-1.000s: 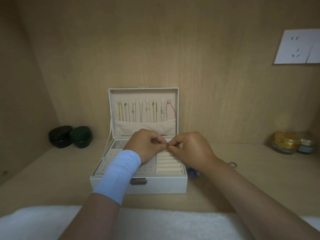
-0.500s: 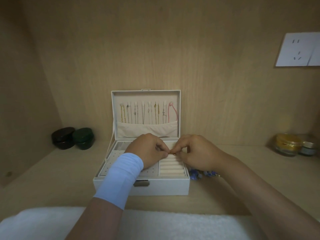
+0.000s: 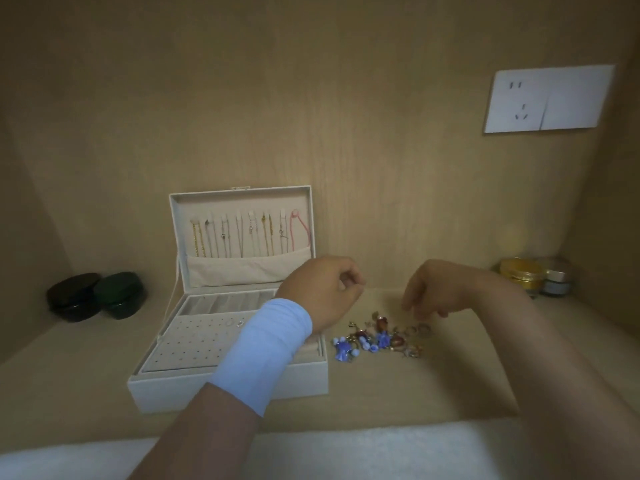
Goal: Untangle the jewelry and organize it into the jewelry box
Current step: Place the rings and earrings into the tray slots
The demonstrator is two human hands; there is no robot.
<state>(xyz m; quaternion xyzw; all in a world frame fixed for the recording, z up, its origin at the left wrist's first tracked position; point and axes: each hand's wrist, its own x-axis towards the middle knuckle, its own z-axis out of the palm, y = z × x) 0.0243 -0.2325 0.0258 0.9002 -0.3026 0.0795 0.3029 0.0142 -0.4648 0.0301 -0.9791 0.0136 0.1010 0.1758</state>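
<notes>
Wooden shelf point(image 3: 433, 389): jewelry pile point(image 3: 381, 338) beside jewelry box point(image 3: 173, 389) edge (right hand point(image 3: 427, 292) above).

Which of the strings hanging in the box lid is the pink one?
The pink cord is the very last one on the right inside the lid. All the other chains beside it are thin gold or silver.

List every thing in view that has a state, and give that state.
jewelry box, open, lid upright
necklaces, hanging inside lid
loose jewelry, heaped beside box
left hand, fingers curled, nothing seen held
right hand, fingers relaxed above loose jewelry
black jar, closed
green jar, closed
gold jar, lidded
</notes>
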